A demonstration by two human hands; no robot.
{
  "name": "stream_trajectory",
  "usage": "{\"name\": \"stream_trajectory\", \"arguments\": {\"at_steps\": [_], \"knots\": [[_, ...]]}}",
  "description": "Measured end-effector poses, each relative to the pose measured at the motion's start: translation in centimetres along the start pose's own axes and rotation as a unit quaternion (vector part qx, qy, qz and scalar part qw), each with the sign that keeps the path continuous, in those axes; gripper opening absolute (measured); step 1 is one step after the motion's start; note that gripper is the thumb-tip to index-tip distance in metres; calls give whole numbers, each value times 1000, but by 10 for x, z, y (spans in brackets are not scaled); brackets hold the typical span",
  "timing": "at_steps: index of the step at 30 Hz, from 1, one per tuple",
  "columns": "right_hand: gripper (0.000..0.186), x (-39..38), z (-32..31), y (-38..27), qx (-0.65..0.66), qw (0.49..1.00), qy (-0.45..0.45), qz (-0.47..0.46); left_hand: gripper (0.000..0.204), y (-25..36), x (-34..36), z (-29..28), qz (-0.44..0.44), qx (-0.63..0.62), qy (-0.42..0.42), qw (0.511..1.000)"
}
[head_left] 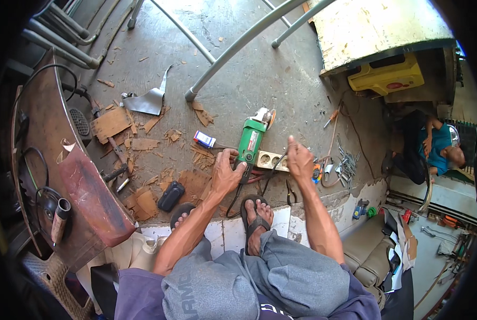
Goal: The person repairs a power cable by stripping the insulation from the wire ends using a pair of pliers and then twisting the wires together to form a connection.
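Note:
A green angle grinder (250,140) lies on the concrete floor with its metal head and disc pointing away from me. My left hand (227,173) is closed round its black rear end. Just right of the grinder is a white power strip (272,160) with round sockets. My right hand (301,161) is closed on a black power cord (273,169), which runs down past the strip toward my foot. Whether the cord's end has a plug cannot be seen. A small blue and white box (204,140) lies left of the grinder.
Broken brown board scraps (142,144) litter the floor at left, near a black case (171,196). Pliers (291,193) and a pile of metal pieces (346,169) lie to the right. Grey metal legs (238,45) stand ahead. Another person (435,144) sits at far right.

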State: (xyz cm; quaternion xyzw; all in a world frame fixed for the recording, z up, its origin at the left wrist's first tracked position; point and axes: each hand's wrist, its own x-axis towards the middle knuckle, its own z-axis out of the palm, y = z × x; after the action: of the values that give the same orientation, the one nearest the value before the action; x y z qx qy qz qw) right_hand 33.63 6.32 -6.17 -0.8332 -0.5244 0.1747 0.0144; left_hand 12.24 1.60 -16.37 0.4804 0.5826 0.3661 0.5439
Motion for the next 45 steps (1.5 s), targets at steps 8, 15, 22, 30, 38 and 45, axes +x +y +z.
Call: {"name": "stream_trajectory", "arguments": {"at_steps": [8, 15, 22, 30, 38, 45], "knots": [[40, 177, -25, 137, -17, 994, 111, -1, 27, 40, 1, 12, 112, 117, 31, 986], [56, 282, -18, 182, -34, 983, 117, 136, 19, 32, 4, 12, 75, 140, 48, 986], [53, 324, -1, 236, -9, 981, 129, 142, 25, 49, -1, 19, 105, 161, 54, 980], [59, 239, -50, 172, 245, 951, 154, 107, 22, 37, -2, 30, 94, 151, 94, 980], [38, 6, -61, 28, 447, 866, 30, -225, 19, 29, -8, 40, 87, 110, 150, 979], [39, -35, -13, -15, 366, 820, 73, -434, 24, 32, -7, 34, 146, 109, 129, 975]]}}
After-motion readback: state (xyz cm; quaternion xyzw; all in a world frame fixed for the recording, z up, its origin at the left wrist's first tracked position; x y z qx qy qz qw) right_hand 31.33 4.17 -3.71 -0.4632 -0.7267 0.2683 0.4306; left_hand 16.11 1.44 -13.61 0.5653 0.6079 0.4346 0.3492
